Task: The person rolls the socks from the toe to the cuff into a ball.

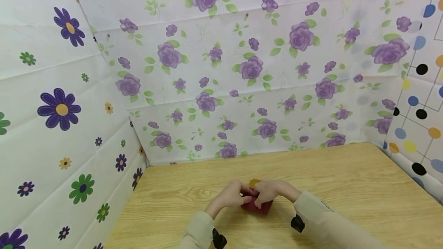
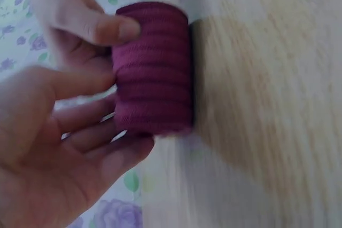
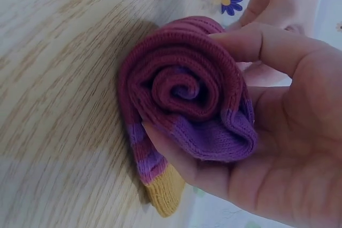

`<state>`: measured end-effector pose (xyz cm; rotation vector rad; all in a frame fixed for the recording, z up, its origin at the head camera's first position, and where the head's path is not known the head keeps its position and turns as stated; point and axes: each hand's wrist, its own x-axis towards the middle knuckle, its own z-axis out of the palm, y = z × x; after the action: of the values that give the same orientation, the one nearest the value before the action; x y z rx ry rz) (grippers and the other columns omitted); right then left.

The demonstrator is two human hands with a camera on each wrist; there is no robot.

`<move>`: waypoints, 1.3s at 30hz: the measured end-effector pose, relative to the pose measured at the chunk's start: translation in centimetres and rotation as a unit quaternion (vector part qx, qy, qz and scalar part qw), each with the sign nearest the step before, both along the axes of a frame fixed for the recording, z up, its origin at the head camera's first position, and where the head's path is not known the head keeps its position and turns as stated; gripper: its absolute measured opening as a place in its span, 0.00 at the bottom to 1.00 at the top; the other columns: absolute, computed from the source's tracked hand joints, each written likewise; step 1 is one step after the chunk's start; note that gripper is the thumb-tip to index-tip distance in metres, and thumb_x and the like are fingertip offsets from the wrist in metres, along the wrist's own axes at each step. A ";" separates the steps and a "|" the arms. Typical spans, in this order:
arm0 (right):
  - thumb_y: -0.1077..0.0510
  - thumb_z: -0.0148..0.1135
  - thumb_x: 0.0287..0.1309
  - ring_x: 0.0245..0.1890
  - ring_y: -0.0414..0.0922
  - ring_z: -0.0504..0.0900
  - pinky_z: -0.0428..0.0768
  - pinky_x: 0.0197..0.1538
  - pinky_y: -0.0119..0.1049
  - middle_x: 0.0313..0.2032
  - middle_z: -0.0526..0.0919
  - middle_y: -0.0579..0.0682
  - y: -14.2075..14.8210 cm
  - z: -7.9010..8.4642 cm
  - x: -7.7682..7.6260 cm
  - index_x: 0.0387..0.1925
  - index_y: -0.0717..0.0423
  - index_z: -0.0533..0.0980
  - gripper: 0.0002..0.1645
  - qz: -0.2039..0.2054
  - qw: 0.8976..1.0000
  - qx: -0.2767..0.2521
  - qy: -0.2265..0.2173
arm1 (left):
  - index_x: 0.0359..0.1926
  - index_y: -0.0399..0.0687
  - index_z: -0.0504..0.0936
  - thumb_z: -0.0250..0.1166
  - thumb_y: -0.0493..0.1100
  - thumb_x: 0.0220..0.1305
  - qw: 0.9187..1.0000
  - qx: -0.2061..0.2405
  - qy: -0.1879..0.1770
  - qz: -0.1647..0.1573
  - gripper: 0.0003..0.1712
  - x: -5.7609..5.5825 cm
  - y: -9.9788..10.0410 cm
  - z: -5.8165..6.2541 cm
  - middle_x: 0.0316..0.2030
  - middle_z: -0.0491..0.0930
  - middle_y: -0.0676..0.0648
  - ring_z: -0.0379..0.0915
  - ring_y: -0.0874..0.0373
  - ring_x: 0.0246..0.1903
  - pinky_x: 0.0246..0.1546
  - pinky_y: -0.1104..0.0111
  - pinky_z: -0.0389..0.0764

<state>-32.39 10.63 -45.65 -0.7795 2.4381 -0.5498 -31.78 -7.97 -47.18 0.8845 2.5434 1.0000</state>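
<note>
On the wooden table, a rolled knitted sock (image 1: pixel 260 207) lies between both hands. Ribbed maroon knit covers the roll's outside in the left wrist view (image 2: pixel 155 73). From the right wrist, its coiled end shows maroon and purple layers, and a yellow toe (image 3: pixel 166 190) sticks out flat past purple stripes. My left hand (image 1: pixel 230 196) grips one end of the roll, with fingers curled at its side. The right hand (image 1: pixel 270 190) holds the other end, thumb on the roll and a finger tucked against the coil's underside.
Beneath the hands is a wood-grain table (image 1: pixel 194 181). A rose-patterned sheet (image 1: pixel 214 68) hangs behind it, a daisy-patterned sheet (image 1: pixel 31 153) on the left, and a dotted sheet (image 1: pixel 415 133) on the right.
</note>
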 end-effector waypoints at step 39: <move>0.51 0.72 0.51 0.37 0.36 0.74 0.75 0.37 0.29 0.39 0.78 0.45 1.2 -1.6 2.9 0.44 0.55 0.76 0.21 0.023 0.982 -0.094 0.162 | 0.27 0.47 0.84 0.81 0.42 0.41 0.998 -0.066 -0.004 -0.017 0.14 -0.2 0.6 0.3 0.26 0.82 0.57 0.71 0.70 0.25 0.29 0.78 0.74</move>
<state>-29.50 11.80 -47.22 -1.0731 2.6805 -0.6883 -31.95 -7.41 -46.90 0.8820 2.5447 0.8131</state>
